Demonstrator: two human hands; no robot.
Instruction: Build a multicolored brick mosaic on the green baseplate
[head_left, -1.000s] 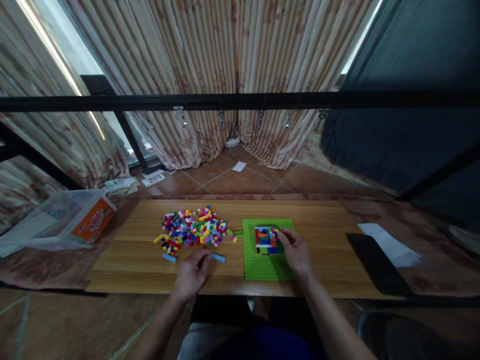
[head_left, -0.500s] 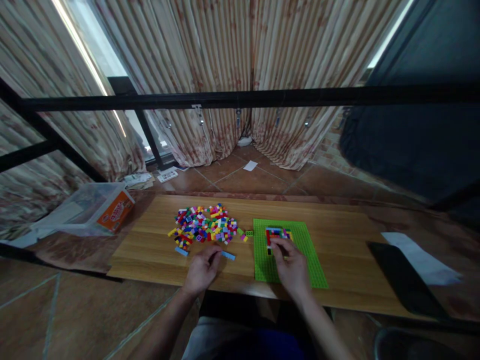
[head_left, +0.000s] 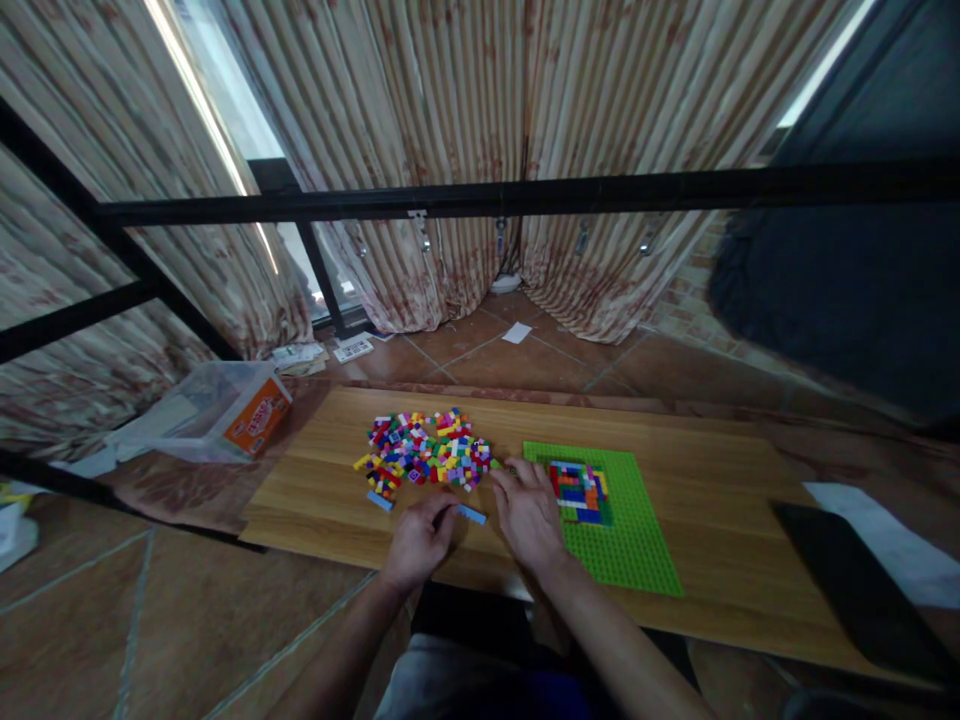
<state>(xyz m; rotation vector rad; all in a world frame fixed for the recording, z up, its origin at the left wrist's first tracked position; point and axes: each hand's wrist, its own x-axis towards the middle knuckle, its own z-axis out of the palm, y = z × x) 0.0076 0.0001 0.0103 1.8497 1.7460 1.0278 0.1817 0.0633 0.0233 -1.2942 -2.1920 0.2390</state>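
My left hand [head_left: 420,540] is closed in a pinch near the front of the table. Its thumb tip meets the end of a long light-blue brick [head_left: 472,514]; whether the fingers hold this brick or a smaller piece, I cannot tell. My right hand [head_left: 529,512] is open, fingers stretched forward and bent down, at the right end of the loose brick pile [head_left: 427,450], beside the green baseplate [head_left: 637,530]. It partly covers the plate's left edge. On the plate stands a multicoloured brick build [head_left: 579,492], untouched by either hand.
Another light-blue brick [head_left: 379,500] lies before the pile on the wooden table [head_left: 300,500]. A clear plastic box with an orange label [head_left: 259,415] stands left of the table. A dark flat panel [head_left: 847,580] and white paper [head_left: 885,530] lie at the right. A black bar [head_left: 480,200] crosses beyond the table.
My right hand has left the brick build and moved left to the pile's right end, its fingers opening out. My left hand keeps its pinch by the blue brick. The view has shifted slightly.
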